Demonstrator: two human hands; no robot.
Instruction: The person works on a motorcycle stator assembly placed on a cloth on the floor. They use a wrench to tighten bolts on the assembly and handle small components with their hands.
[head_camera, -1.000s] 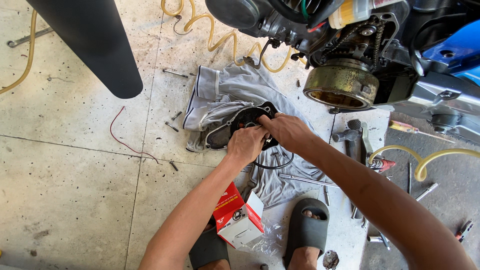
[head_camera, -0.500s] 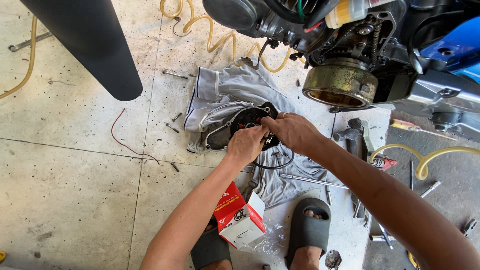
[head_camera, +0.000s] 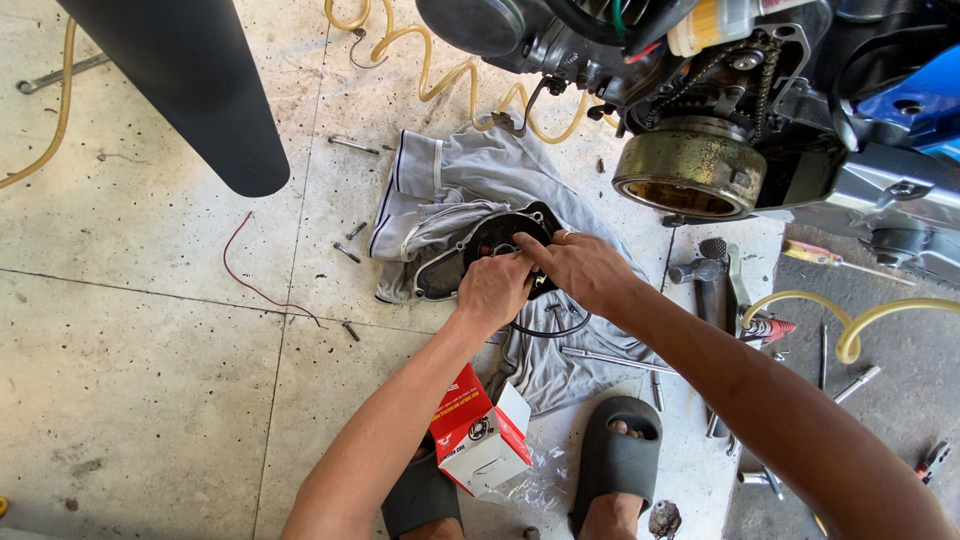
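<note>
Both hands (head_camera: 540, 275) on black engine cover (head_camera: 480, 250)

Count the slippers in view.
2. One slipper sits right of the red-and-white box; the other slipper is left of it, partly hidden under the left forearm.

My arms are bare from the wrists up, with no sleeves, gloves or watch on either. My right grip (head_camera: 585, 270) wears a pale ring (head_camera: 562, 236) on one finger at about twelve o'clock of the hand, while my left grip (head_camera: 495, 290) is unadorned. On my feet are dark grey slide sandals, the right sandal (head_camera: 618, 462) at five o'clock and the left sandal (head_camera: 420, 495) at six o'clock.
</note>
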